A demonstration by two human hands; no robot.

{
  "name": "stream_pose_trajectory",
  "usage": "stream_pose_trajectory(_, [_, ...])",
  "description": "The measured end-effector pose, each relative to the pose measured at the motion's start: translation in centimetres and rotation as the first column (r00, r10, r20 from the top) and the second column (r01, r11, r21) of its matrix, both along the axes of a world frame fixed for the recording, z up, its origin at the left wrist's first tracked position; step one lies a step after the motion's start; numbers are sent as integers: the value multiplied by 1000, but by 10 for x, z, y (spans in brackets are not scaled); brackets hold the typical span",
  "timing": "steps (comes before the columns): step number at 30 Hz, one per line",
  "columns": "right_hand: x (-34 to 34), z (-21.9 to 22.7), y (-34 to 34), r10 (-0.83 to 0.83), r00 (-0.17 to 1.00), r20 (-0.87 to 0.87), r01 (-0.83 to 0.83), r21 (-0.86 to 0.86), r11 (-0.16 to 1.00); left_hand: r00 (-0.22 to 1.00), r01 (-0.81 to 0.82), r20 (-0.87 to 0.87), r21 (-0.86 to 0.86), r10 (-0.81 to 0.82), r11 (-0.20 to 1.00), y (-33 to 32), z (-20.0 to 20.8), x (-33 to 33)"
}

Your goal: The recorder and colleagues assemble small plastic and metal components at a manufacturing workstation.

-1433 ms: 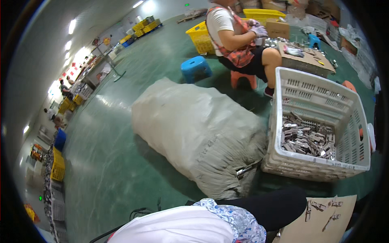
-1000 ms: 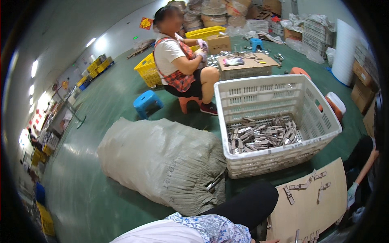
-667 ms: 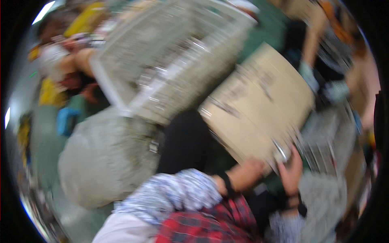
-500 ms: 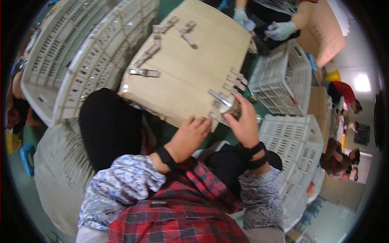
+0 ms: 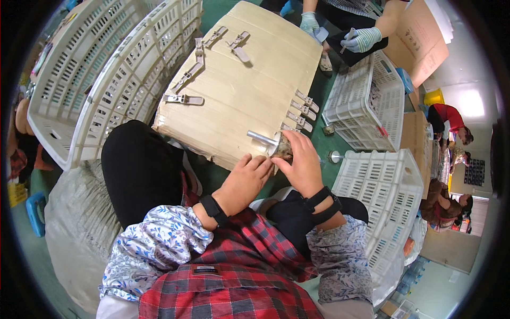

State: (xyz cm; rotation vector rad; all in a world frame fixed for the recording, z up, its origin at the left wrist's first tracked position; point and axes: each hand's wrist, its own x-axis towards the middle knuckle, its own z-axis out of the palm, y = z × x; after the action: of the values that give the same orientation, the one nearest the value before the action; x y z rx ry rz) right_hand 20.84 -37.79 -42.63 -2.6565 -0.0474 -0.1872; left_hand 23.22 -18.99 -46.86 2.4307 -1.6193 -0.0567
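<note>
My right hand (image 5: pixel 302 165) is closed round a rough brown round piece (image 5: pixel 283 148) with a pale disc and a straight metal rod (image 5: pixel 261 138). The rod points left over the near right corner of a cardboard-topped surface (image 5: pixel 228 101). At that corner, close to the brown piece, lie the fingertips of my left hand (image 5: pixel 241 183); its fingers are stretched out and its thumb is hidden. Several small grey hinged clasps (image 5: pixel 302 109) lie in a row along the right edge. More clasps (image 5: pixel 192 74) are scattered at the left side of the cardboard.
White plastic crates stand left (image 5: pixel 127 80) and right (image 5: pixel 366 106), with another crate (image 5: pixel 382 186) near my right knee. A metal disc with a stem (image 5: pixel 334 156) sits beside it. Across the cardboard, a co-worker's striped gloved hand (image 5: pixel 364 40) holds a small clasp-like piece.
My right hand has moved slightly left and down with the rod-fitted piece, bringing it nearer my left fingertips. The clasp at the near corner is now hidden. The co-worker's gloved hand has tilted.
</note>
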Motion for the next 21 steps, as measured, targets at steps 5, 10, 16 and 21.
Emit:
stream_pose_trajectory(5, [6,-6,11,-10,1000,3,10,-44,999,1000,-11,-21,-52,10,999,7,-2,6])
stream_pose_trajectory(10, [10,-4,16,25,999,-41,-28,-63,998,965,-117,-250,-117,84,986,10,5,8])
stream_pose_trajectory(16, [-10,-12,-5,-27,996,-82,15,-141,990,991,-116,-90,-273,95,955,-15,-34,-9])
stream_pose_trajectory(21, [-6,-9,3,-21,989,-146,0,-137,991,988,-118,-132,-266,85,957,-10,-35,-9])
